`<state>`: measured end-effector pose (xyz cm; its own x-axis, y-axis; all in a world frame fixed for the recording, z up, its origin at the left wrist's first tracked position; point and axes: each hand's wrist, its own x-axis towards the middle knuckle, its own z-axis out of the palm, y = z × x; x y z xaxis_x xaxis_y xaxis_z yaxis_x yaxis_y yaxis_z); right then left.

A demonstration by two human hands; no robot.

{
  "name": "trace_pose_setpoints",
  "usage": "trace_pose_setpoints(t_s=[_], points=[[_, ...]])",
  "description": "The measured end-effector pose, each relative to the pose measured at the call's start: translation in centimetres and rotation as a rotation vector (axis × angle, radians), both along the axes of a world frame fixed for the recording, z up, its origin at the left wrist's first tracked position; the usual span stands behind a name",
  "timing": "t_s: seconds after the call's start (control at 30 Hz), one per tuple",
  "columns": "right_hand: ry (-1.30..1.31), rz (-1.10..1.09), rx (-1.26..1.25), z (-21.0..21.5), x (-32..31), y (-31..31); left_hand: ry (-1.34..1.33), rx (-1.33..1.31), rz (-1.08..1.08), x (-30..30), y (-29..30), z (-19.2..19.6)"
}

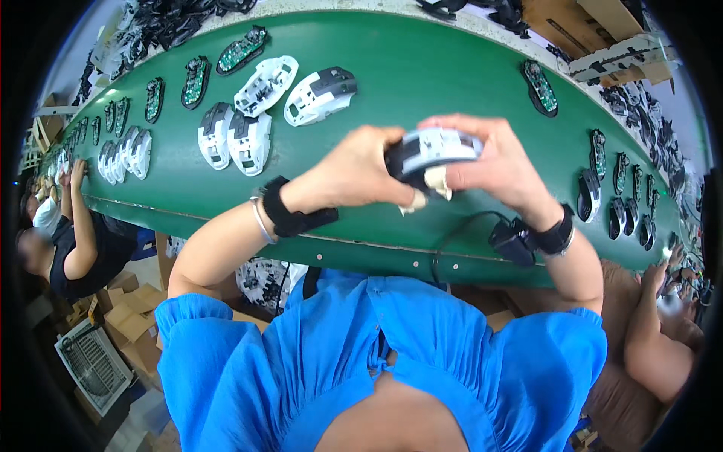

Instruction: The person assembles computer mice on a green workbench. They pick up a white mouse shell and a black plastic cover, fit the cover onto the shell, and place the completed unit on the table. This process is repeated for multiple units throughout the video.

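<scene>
Between my two hands, above the green table (399, 83), I hold a computer mouse (435, 149) with a white and grey top and a dark base. My left hand (367, 169) grips its left end, the thumb below. My right hand (493, 162) closes round the right end, fingers over the far side and thumb on the near side. Pale covers wrap both thumb tips. Left of my hands lie white and grey mouse shells (321, 96), one of them turned inside up (266, 85). What is inside the held mouse is hidden.
Mouse bases with green circuit boards (241, 50) line the table's far side; another (539, 87) lies at the right. Dark-and-white mice (589, 194) stand further right. Black parts (169, 22) are heaped beyond the far edge. Co-workers sit at left (83, 241) and right (663, 331).
</scene>
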<state>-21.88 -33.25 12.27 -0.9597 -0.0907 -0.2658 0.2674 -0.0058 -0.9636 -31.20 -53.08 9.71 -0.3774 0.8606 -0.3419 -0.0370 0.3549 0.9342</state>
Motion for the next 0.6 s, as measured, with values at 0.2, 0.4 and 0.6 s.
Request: trace_pose_setpoints(t_s=[0.2,0.4,0.6], points=[[0.056,-0.001,0.309,-0.1,3.4,0.2,0.140,-0.060,-0.154,1.0,1.3,-0.4],[-0.122,-0.122,0.035,-2.6,4.5,1.0,-0.162,-0.221,-0.236,0.2,3.1,0.2],[0.196,-0.650,0.903,-8.1,7.6,6.1,0.303,0.104,-0.130,-1.0,0.0,0.4]])
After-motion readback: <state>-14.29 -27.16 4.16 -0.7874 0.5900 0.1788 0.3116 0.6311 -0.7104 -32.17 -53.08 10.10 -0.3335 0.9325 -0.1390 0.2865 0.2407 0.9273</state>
